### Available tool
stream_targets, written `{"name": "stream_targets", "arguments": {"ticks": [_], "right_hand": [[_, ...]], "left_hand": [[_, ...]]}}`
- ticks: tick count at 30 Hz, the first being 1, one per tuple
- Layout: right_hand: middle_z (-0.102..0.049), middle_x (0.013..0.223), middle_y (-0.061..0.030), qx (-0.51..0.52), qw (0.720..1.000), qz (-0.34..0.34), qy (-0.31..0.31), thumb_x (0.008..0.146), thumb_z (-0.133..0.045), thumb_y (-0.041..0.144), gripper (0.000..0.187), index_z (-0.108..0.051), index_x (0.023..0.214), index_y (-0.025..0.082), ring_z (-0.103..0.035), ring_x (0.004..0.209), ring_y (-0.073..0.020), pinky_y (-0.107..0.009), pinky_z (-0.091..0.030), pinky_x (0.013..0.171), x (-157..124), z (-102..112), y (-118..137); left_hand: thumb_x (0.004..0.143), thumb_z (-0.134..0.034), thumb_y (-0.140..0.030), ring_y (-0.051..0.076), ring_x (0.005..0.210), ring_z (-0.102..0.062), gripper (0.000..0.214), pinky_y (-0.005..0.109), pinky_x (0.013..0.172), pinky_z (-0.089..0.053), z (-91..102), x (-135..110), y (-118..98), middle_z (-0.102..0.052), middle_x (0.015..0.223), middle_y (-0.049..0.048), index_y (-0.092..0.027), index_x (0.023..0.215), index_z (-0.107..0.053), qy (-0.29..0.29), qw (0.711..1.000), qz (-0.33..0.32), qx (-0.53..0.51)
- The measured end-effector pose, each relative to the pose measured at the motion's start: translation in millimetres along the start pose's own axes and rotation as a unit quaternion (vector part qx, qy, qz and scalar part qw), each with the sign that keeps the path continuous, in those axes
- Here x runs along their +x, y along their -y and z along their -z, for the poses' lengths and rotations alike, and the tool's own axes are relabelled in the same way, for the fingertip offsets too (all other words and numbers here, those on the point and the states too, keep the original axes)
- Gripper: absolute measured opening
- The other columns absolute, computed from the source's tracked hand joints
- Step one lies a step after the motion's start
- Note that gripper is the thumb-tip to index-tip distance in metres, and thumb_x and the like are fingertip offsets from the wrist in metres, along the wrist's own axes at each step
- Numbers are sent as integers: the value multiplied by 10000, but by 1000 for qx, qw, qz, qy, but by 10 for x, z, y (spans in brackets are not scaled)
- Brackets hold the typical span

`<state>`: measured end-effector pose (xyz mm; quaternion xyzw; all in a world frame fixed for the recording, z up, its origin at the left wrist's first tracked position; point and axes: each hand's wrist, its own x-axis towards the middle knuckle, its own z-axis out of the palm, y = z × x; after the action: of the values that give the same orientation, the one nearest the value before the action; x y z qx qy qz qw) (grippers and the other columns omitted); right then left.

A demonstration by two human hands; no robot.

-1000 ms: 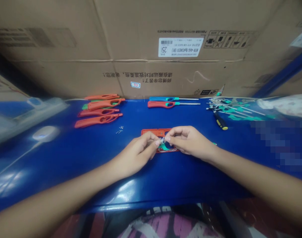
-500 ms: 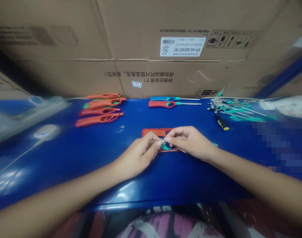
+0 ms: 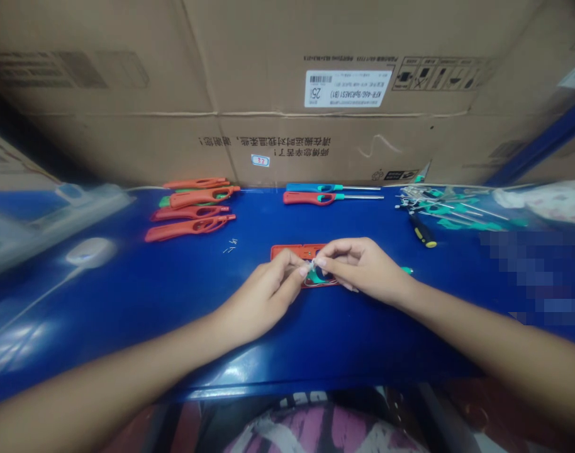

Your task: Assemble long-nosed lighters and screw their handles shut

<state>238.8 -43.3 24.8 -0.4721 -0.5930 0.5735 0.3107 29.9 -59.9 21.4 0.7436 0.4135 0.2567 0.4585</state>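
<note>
Between the fingertips of both hands is a small whitish part [image 3: 311,265], too small to name for certain. My left hand [image 3: 275,286] pinches its left side, and my right hand [image 3: 356,264] pinches its right end. Under them on the blue table lies an opened orange-red lighter casing [image 3: 287,251], its two halves one behind the other. A green trigger piece [image 3: 317,277] and a pale wire [image 3: 321,285] show in the nearer half, partly covered by my fingers. A green tip [image 3: 407,270] peeks out beyond my right wrist.
Several orange, red and green lighter casings [image 3: 190,229] lie back left, with small screws [image 3: 229,245] close by. Two assembled lighters [image 3: 311,199] lie at the back. A black-yellow screwdriver [image 3: 423,233] rests before a pile of metal rods with green parts [image 3: 457,211]. A cardboard box [image 3: 268,75] walls the rear.
Both hands stay nearly in place, still pinching the small whitish part. My right hand has shifted very slightly, and the green tip beyond its wrist shows a little more.
</note>
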Motion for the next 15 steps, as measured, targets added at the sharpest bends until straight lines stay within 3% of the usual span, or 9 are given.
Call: {"name": "stream_targets", "arguments": {"ticks": [10, 15], "right_hand": [[-534, 557, 63, -8, 1000, -24, 9, 780, -742, 511, 367, -630, 857, 171, -406, 415, -48, -192, -290, 391, -12, 5, 2], [-601, 647, 29, -2, 1000, -18, 2, 752, -769, 510, 377, -655, 847, 163, -429, 476, -50, -205, -298, 439, -8, -11, -22]], "left_hand": [[1016, -451, -382, 109, 590, -449, 250, 237, 578, -350, 1, 2, -35, -520, 673, -50, -192, 859, -490, -15, 1000, 26, -9], [1007, -461, -379, 106, 583, -439, 243, 238, 581, -354, 1, 6, -16, -532, 685, -44, -184, 872, -514, -15, 1000, 18, -7]]}}
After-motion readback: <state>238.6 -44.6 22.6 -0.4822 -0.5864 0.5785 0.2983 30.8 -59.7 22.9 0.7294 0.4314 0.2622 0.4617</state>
